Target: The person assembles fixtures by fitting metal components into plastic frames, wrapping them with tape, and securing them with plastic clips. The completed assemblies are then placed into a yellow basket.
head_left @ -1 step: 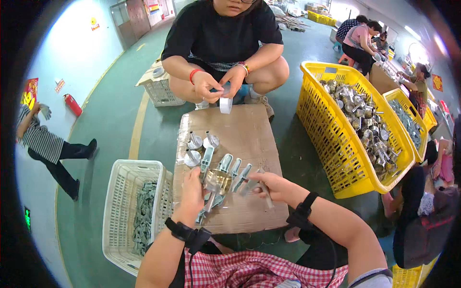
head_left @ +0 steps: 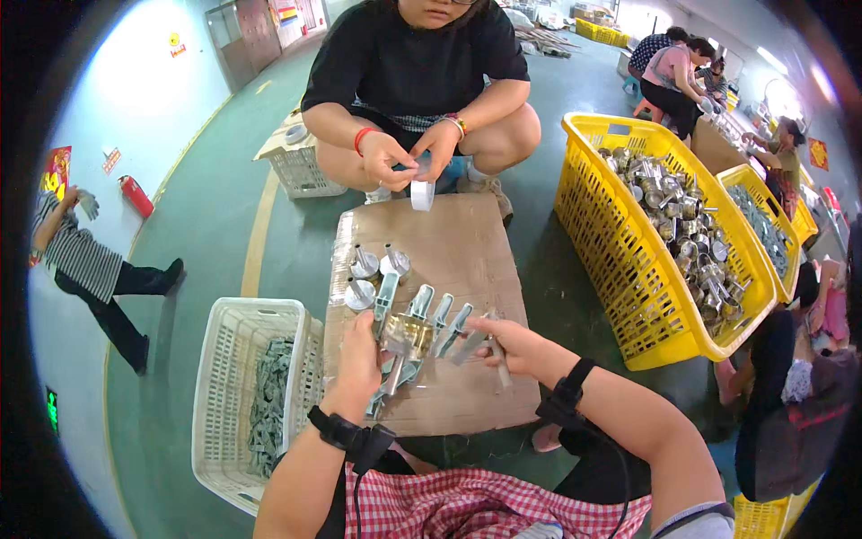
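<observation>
Over the cardboard sheet [head_left: 471, 256], my left hand [head_left: 359, 364] is closed on a round metal cup [head_left: 409, 338] with a brass-coloured inside and a stem pointing down toward me. To its right, my right hand [head_left: 525, 349] pinches a pale, see-through strip [head_left: 501, 364], partly blurred. Several grey-green clip-like levers [head_left: 386, 295] lie fanned out beyond and under the cup, some partly hidden by it. Just past my left hand stand three round metal pieces [head_left: 363, 264] with upright stems.
A white basket [head_left: 202, 386] of grey-green pieces stands left. At right is a tall yellow crate [head_left: 597, 269] full of metal cups, with another yellow crate [head_left: 783, 292] behind. Opposite me, a squatting person in black [head_left: 413, 63] holds a white tape roll [head_left: 422, 195].
The person at the far left has shifted slightly. My hands and the cup have hardly moved.
</observation>
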Motion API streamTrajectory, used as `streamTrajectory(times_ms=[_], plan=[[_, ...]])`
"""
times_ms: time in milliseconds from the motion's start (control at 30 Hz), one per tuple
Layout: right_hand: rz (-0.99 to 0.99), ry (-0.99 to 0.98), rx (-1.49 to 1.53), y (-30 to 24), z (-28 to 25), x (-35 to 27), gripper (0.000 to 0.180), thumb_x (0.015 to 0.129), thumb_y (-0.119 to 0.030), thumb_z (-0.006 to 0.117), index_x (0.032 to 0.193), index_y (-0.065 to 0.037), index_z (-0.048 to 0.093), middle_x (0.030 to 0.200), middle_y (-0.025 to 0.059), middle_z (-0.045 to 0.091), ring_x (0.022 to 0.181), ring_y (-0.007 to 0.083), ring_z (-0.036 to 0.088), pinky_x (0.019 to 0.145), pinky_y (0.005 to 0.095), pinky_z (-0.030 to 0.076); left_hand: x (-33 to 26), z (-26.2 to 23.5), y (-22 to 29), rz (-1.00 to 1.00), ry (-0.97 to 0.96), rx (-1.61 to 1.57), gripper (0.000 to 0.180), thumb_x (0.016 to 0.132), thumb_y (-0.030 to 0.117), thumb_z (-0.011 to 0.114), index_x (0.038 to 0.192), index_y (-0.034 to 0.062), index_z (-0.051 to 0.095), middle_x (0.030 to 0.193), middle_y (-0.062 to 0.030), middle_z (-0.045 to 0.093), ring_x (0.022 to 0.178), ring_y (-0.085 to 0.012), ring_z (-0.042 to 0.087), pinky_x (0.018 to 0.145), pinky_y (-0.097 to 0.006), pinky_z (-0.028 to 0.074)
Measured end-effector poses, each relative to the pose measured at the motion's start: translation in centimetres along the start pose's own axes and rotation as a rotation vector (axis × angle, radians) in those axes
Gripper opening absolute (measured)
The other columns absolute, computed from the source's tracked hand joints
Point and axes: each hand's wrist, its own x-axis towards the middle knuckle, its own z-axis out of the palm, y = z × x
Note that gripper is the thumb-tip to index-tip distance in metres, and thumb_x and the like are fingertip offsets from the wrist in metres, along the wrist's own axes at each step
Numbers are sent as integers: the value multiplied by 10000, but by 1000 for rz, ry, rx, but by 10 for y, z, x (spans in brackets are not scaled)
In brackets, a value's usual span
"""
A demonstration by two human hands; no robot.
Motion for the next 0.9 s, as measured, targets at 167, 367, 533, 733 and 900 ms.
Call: streamTrajectory(times_ms=[167,367,533,733,900], plan=[[7,146,-156,4,-43,25,422,795,-349,687,960,3,524,810,84,490,630,156,495,430,275,410,-6,-1,18,79,-104,-314,271,892,231,470,1059,23,517,986,-79,608,840,-195,622,734,-349,523],[-321,337,-794,12,-26,30,636,810,-400,648,1139,105,445,1006,189,546,916,305,565,794,398,477,-16,16,32,-2,-6,-170,229,916,249,444,999,69,559,977,-44,599,880,-159,594,761,-341,492],[-906,311,-785,15,38,-17,665,821,-398,637,1215,87,407,1137,223,520,1023,283,543,865,356,439,-30,23,19,115,-103,-50,268,956,255,393,1024,64,568,980,-40,588,871,-130,567,761,-305,481],[-630,134,-603,0,50,-27,536,792,-317,693,1147,19,473,1018,135,565,949,200,557,828,341,466,-33,47,11,219,-203,291,300,979,254,372,979,24,563,961,-47,575,916,-135,561,817,-320,502],[-442,213,-79,-20,22,-35,380,792,-202,647,1081,-43,458,999,95,560,885,159,569,703,325,487,13,33,34,274,-116,-138,267,954,255,427,1054,21,505,956,-105,576,895,-228,588,819,-407,517]])
